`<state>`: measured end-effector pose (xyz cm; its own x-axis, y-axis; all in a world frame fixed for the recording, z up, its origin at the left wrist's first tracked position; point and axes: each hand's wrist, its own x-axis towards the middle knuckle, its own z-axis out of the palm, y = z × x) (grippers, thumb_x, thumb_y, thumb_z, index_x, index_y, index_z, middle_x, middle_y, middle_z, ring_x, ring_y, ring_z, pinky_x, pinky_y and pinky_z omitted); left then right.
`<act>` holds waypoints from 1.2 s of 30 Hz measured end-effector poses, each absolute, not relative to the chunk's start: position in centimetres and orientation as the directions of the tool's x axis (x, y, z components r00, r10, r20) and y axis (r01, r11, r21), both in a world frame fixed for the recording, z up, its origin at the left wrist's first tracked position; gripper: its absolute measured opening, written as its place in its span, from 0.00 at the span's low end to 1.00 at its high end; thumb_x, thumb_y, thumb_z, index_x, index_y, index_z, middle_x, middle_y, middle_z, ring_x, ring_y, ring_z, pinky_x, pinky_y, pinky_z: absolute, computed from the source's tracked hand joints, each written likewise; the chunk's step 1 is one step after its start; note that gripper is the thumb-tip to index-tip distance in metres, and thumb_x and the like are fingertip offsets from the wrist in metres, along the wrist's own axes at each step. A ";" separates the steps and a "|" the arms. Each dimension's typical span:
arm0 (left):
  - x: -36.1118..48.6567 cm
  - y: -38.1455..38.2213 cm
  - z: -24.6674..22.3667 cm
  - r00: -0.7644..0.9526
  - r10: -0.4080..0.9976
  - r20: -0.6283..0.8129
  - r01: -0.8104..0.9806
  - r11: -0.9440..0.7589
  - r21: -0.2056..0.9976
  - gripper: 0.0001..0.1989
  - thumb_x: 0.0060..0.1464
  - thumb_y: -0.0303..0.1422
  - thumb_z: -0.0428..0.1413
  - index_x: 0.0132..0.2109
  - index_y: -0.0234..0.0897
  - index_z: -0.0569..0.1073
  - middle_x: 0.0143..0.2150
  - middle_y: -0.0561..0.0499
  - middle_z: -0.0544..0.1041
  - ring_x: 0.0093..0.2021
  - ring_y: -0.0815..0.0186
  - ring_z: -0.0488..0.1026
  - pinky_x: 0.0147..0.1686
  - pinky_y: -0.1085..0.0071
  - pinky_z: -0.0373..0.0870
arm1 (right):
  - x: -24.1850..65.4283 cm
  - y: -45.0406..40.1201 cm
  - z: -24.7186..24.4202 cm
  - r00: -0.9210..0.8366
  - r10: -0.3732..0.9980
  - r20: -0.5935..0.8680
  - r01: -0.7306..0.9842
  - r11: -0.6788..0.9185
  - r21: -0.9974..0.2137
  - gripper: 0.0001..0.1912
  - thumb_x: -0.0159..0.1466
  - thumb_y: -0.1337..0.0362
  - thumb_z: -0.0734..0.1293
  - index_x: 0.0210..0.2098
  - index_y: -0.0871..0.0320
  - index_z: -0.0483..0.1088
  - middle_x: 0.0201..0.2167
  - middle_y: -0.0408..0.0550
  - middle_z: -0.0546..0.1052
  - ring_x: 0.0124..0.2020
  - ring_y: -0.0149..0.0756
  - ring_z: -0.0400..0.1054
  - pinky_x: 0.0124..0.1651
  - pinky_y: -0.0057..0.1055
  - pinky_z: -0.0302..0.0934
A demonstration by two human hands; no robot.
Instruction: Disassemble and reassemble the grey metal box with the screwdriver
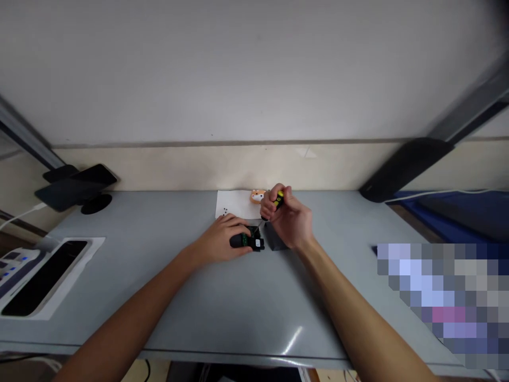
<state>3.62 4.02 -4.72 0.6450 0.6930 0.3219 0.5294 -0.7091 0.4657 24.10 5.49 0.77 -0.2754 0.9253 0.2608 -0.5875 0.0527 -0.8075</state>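
No readable text, label, brand, number or sign shows anywhere in the head view.

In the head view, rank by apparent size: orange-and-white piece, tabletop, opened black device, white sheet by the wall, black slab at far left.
Tabletop
Black slab
White sheet
Opened black device, partly hidden by the left hand
Orange-and-white piece

The view is taken from the head, close by, and is pointed ahead and down. Both long edges of the worktop [170, 313] are shown, with the wall [254, 74] behind.
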 end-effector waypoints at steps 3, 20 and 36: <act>3.6 4.0 -4.8 0.639 0.696 0.328 0.530 -0.708 0.467 0.11 0.59 0.41 0.65 0.48 0.46 0.78 0.57 0.52 0.77 0.57 0.58 0.70 0.61 0.57 0.63 | 23.8 5.3 0.6 -0.246 0.928 0.280 -0.589 0.086 -0.803 0.15 0.71 0.48 0.60 0.36 0.51 0.67 0.24 0.42 0.58 0.25 0.34 0.50 0.31 0.32 0.51; 3.8 4.0 -4.9 0.634 0.704 0.321 0.549 -0.702 0.454 0.12 0.59 0.41 0.64 0.48 0.46 0.78 0.57 0.52 0.77 0.58 0.58 0.70 0.63 0.56 0.62 | 23.4 5.3 0.8 -0.254 0.942 0.218 -0.601 0.023 -0.799 0.16 0.71 0.47 0.61 0.37 0.51 0.66 0.25 0.42 0.59 0.25 0.34 0.53 0.31 0.32 0.55; 3.8 4.0 -5.2 0.635 0.694 0.339 0.545 -0.714 0.441 0.12 0.59 0.41 0.64 0.49 0.47 0.78 0.58 0.51 0.77 0.59 0.58 0.70 0.63 0.56 0.61 | 24.0 5.1 1.2 -0.297 0.929 0.219 -0.579 0.007 -0.815 0.19 0.71 0.46 0.61 0.33 0.52 0.66 0.25 0.43 0.59 0.27 0.35 0.55 0.34 0.33 0.57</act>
<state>3.77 3.98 -5.20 0.6351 0.6941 0.3388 0.5447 -0.7135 0.4407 24.01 5.07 1.16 -0.2973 0.9292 0.2194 -0.5792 0.0071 -0.8152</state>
